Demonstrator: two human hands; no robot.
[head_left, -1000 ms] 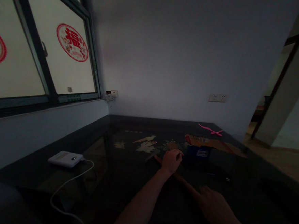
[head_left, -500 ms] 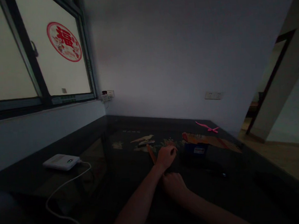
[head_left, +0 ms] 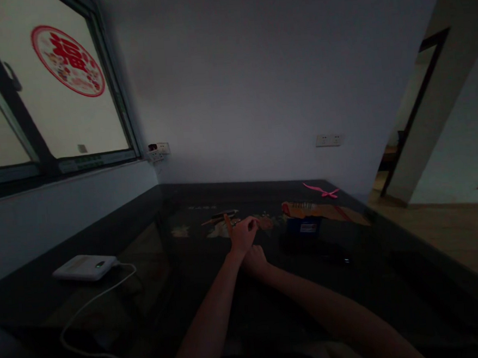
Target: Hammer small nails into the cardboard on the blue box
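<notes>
My right hand [head_left: 255, 258] is closed in a fist close to the tabletop, partly behind my left wrist. A hammer [head_left: 228, 224] points away from it, its orange-brown handle passing beneath the left wrist. The dark head with a shiny end lies crosswise at the far end. Crossing over the right, my left hand [head_left: 243, 234] is curled, thumb and fingers pinched together toward the right. Whatever sits in that pinch is too small and dark to make out. Where the right fingers meet the handle is hidden.
On the dark table [head_left: 180, 281], a blue box [head_left: 305, 226] stands right of my hands, with brown cardboard [head_left: 339, 211] at it. A pink ribbon [head_left: 324, 191] lies farther back. At left is a white power bank [head_left: 85, 267] with a white cable [head_left: 82, 304].
The camera view has shifted. Both hands have moved forward and the hammer has gone with them; its head now overlaps the bird printed on the table. Both hands stay closed and crossed.
</notes>
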